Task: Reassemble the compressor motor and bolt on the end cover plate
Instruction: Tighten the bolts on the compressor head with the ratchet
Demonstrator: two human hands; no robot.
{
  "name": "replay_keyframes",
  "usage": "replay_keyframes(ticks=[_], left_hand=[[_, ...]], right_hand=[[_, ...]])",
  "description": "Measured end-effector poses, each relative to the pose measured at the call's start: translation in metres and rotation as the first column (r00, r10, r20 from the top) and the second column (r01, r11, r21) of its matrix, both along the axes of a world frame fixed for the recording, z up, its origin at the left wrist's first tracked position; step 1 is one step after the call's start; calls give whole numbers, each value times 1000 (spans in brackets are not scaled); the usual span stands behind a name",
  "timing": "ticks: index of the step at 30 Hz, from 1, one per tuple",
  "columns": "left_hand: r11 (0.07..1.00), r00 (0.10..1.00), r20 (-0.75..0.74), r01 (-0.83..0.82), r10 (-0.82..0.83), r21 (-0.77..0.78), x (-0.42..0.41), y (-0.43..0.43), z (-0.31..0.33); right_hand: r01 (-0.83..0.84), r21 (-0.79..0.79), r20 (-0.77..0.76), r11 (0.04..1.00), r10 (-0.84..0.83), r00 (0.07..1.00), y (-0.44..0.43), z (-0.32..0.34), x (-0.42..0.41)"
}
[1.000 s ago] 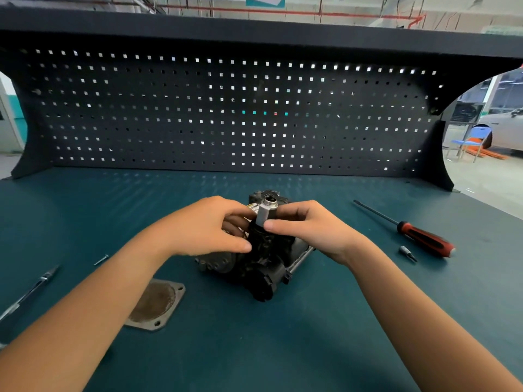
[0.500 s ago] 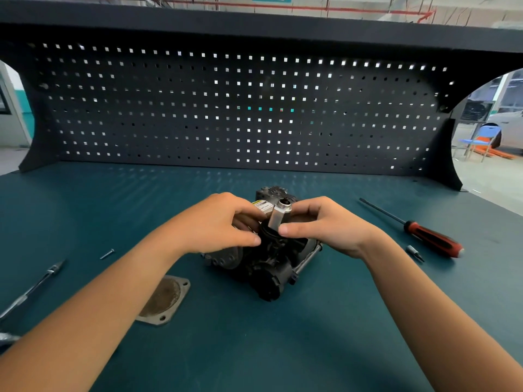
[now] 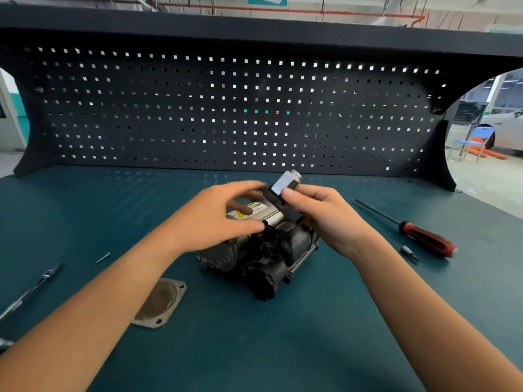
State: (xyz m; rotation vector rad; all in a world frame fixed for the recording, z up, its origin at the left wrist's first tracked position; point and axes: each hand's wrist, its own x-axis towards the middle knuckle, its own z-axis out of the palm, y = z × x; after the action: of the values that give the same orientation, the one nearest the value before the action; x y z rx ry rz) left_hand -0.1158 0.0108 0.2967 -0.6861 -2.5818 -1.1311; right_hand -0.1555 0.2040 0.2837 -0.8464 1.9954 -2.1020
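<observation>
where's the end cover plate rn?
Head view: the end cover plate lies flat on the bench, near-left of the compressor motor, partly tucked under the left forearm.

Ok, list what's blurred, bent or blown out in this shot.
Head view: motion blur smears the silver part in the right hand and the fingertips of the left hand; the wide lens bows the pegboard; daylight glints through its holes and washes out the opening at right; the compressor is fairly sharp.
</observation>
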Motion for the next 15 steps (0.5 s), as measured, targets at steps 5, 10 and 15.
replay_keyframes(ticks=[5, 10, 15], left_hand=[[963, 972, -232, 28, 36, 266, 0, 8, 0], [880, 986, -134, -26, 102, 474, -4, 10, -1], [753, 984, 177, -105, -16, 649, -7, 8, 1]], right_hand=[[-37, -138, 227, 990, 68, 971, -13, 10, 8], [94, 137, 226, 986, -124, 966, -18, 19, 14], [355, 144, -108, 924, -342, 933, -7, 30, 15]])
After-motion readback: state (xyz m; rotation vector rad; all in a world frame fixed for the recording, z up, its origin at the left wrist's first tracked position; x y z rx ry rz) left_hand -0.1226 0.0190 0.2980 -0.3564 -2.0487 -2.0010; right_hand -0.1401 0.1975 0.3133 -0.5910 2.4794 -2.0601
